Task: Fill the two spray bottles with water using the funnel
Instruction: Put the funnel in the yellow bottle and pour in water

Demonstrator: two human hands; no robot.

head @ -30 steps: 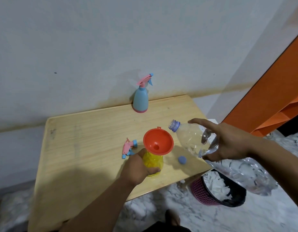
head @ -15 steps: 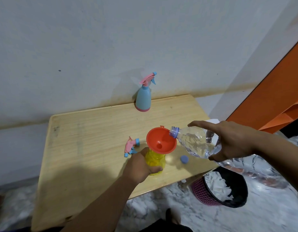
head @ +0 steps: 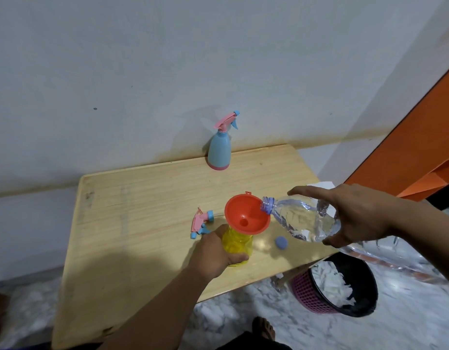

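The left hand (head: 214, 253) is wrapped around the lower body of the yellow bottle (head: 237, 245), fingers closed on it and pinning it upright on the table (head: 142, 210). The right hand (head: 354, 215) spans the middle of the clear water bottle (head: 304, 222), thumb below and fingers over the top, and holds it tipped on its side with the open neck resting at the right rim of the red funnel (head: 246, 218). The funnel sits in the yellow bottle's mouth, leaning a little to the right. No stream shows in the funnel yet, though it may be too fine to see. To pour well, the neck should reach further over the bowl, toward the hole in the middle, because water let go at the rim could run down the outside. A slow tilt would suit, since the narrow stem may back up if water comes fast. The left hand ought to grip firmly, as the top-heavy funnel could tip. The spray head (head: 202, 222) and the blue cap (head: 281, 242) lie on the table beside the yellow bottle. The blue bottle (head: 219, 152) stands at the back by the wall, capped, apparently waiting its turn.
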